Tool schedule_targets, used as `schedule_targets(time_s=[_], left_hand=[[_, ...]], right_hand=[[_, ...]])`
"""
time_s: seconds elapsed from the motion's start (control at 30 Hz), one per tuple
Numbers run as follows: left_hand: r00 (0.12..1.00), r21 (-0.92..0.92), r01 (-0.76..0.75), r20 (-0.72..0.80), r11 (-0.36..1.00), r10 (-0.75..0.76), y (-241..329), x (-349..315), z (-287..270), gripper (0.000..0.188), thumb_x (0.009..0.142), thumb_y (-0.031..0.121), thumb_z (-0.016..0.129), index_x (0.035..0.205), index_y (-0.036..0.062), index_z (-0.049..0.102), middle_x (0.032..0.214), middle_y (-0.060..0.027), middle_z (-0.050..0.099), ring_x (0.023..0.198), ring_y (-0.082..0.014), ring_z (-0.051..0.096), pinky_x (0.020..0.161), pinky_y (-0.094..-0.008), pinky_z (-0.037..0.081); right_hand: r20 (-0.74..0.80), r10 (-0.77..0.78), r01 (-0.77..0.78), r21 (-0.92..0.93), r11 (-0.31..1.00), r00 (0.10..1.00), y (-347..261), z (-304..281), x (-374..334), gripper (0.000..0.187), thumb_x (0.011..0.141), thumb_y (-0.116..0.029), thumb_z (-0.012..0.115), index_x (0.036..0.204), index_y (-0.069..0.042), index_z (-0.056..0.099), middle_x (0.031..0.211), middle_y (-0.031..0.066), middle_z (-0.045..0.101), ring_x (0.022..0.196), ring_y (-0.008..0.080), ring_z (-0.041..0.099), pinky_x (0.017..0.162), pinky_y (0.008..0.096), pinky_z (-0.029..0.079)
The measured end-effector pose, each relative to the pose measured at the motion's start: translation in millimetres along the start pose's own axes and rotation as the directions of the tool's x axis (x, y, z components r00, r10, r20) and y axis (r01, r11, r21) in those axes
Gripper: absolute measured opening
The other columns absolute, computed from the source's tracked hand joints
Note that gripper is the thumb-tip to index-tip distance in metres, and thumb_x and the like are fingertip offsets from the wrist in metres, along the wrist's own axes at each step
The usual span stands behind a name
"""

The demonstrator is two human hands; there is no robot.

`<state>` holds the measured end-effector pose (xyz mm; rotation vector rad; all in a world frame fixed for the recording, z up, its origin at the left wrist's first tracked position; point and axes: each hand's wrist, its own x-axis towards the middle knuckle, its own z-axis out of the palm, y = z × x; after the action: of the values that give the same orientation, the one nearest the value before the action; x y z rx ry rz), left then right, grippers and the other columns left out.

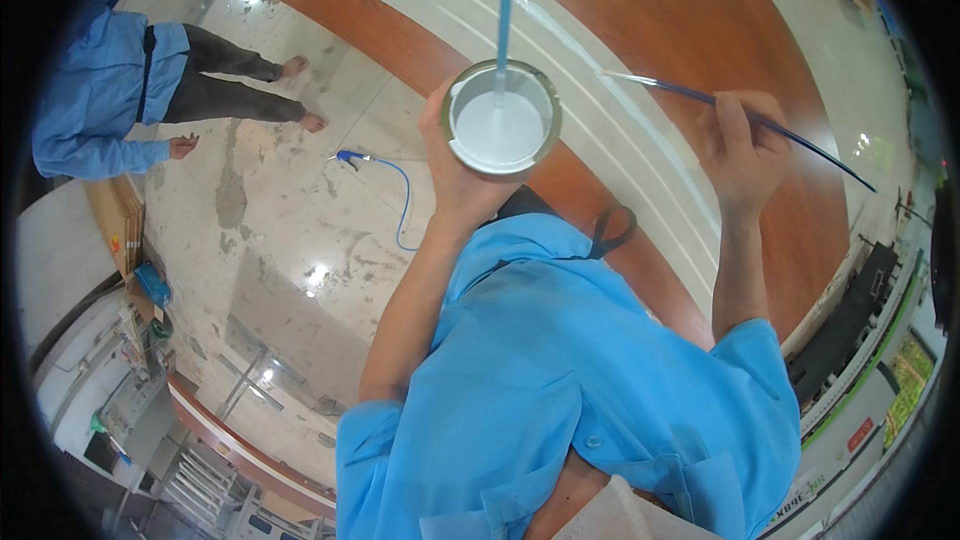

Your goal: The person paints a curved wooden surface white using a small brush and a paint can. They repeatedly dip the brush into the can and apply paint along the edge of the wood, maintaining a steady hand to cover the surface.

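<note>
My left hand [463, 172] is wrapped round a round metal can [553, 133], holding it up in front of my chest. White paint [503, 128] lies inside the can, and a thin blue rod-like line [506, 10] crosses over its mouth from above. In my right hand [744, 152] is a slim paintbrush [687, 92] with a dark blue handle, fingers closed on it. Its pale bristle tip points left, at a white band [640, 120] on a long brown wood-look panel [720, 15]; whether it touches cannot be made out.
To the left, another person [120, 90] in a blue jacket and dark trousers stands barefoot on the stained floor [260, 270]. A blue air gun [350, 157] with a hose lies there. Stacked boards [117, 225] stand at far left; a white-and-green machine [860, 410] is at lower right.
</note>
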<state>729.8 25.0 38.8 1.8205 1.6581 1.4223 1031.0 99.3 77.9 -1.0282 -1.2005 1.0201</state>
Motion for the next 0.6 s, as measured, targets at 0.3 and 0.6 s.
schedule_targets(time_s=[0.3, 0.6], left_hand=[[0.998, -0.102, -0.012, 0.06, 0.995, 0.019, -3.5, 7.5, 24.2, 0.108, 0.065, 0.018, 0.1, 0.148, 0.0023, 0.032, 0.138, -0.0157, 0.052, 0.127, -0.028, 0.059, 0.108, -0.0413, 0.048], [0.993, -0.124, -0.059, 0.098, 0.991, 0.071, -8.3, 8.2, 32.9, 0.112, 0.064, 0.018, 0.099, 0.151, 0.0016, 0.03, 0.141, -0.018, 0.051, 0.13, -0.0307, 0.057, 0.108, -0.042, 0.047]], right_hand=[[0.616, -0.181, 0.379, -0.207, 0.902, 0.766, -44.7, 47.3, 8.5, 0.011, 0.095, -0.009, 0.078, 0.102, -0.001, 0.074, 0.087, 0.0123, 0.072, 0.071, 0.022, 0.067, 0.061, 0.0311, 0.051], [0.617, -0.132, 0.373, -0.28, 0.884, 0.776, -34.0, 42.1, -1.3, 0.01, 0.095, -0.009, 0.078, 0.101, -0.003, 0.074, 0.085, 0.012, 0.071, 0.068, 0.0232, 0.067, 0.06, 0.0304, 0.051]])
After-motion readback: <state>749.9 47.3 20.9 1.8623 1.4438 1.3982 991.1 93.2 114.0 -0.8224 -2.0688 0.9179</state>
